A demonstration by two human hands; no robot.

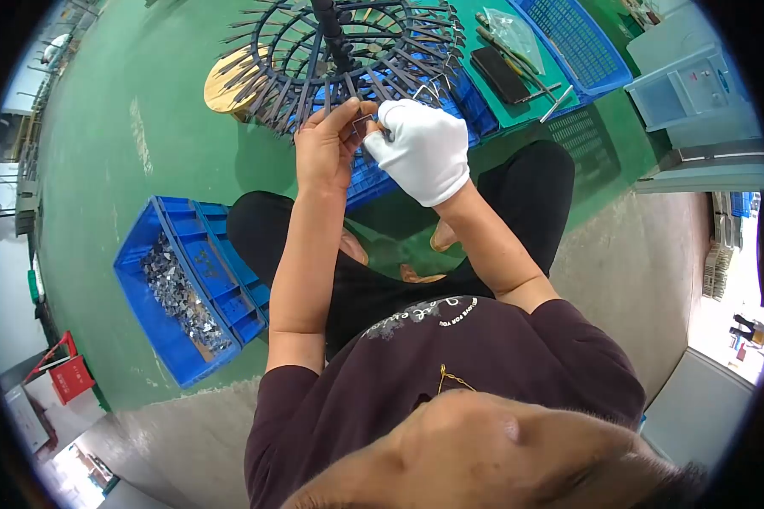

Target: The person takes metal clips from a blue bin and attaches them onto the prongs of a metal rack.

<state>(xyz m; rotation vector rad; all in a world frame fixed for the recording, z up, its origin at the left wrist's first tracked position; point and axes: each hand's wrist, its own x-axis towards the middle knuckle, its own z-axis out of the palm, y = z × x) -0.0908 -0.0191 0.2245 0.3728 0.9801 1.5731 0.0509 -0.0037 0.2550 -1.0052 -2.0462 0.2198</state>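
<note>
Wire (362, 119): near side of rack (334, 44), between hands; long axis unclear. Left hand (323, 151) closed, pinching it; gloved right hand (423, 148) curled alongside, hold cannot tell.

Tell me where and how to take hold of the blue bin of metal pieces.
Take the blue bin by the rims of its two short ends, probably from above: its top is open, the compartmented tray crowds its right side, and loose metal pieces inside suggest keeping it level.
</note>
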